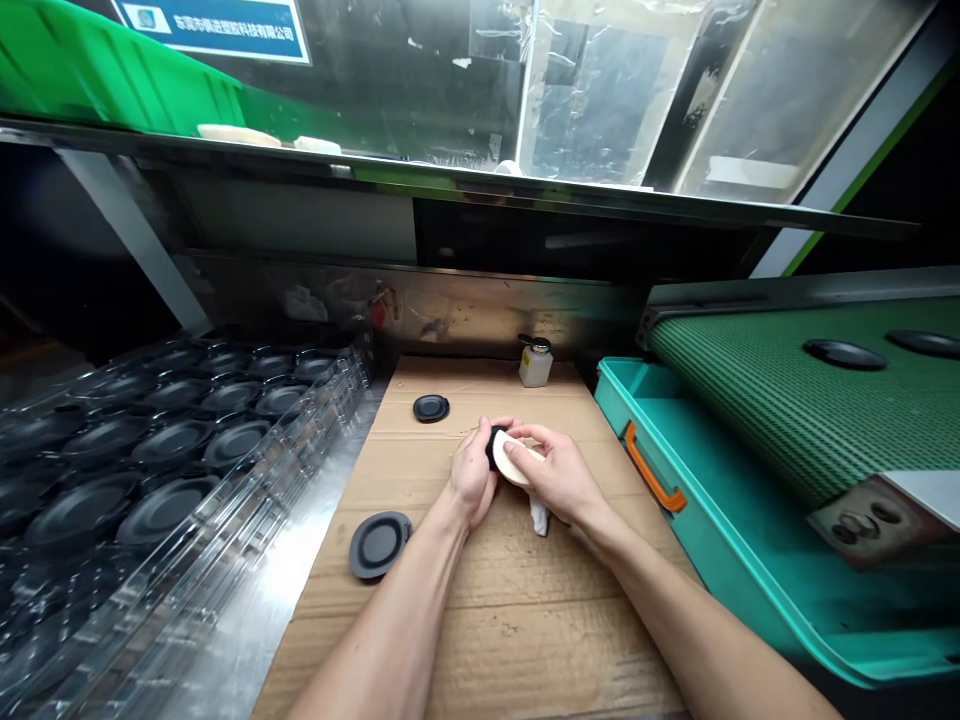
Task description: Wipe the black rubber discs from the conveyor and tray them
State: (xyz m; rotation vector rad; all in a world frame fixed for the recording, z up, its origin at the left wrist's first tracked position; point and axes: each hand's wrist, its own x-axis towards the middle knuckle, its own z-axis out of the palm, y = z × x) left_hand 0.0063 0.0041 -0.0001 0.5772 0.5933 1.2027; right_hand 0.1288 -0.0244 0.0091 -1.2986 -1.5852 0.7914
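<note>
Over the middle of the cardboard, my left hand [471, 472] is closed around a black round plastic part [493, 447], mostly hidden by the fingers. My right hand [561, 474] grips a white round pad [516, 462], its thumb on the pad's face. The pad overlaps the black part; whether they touch I cannot tell. A white cloth [538, 515] hangs or lies just beneath my right hand. Two more black round parts lie on the cardboard: a smaller-looking one [431, 408] farther off and a larger-looking one [379, 546] left of my left forearm.
Clear plastic trays [300, 440] of black round parts stand at left. A small bottle [535, 364] sits at the cardboard's [525, 640] back edge. To the right are a teal bin [750, 590] with an orange handle and a green conveyor belt [757, 370] carrying black parts. A shelf [450, 185] spans above.
</note>
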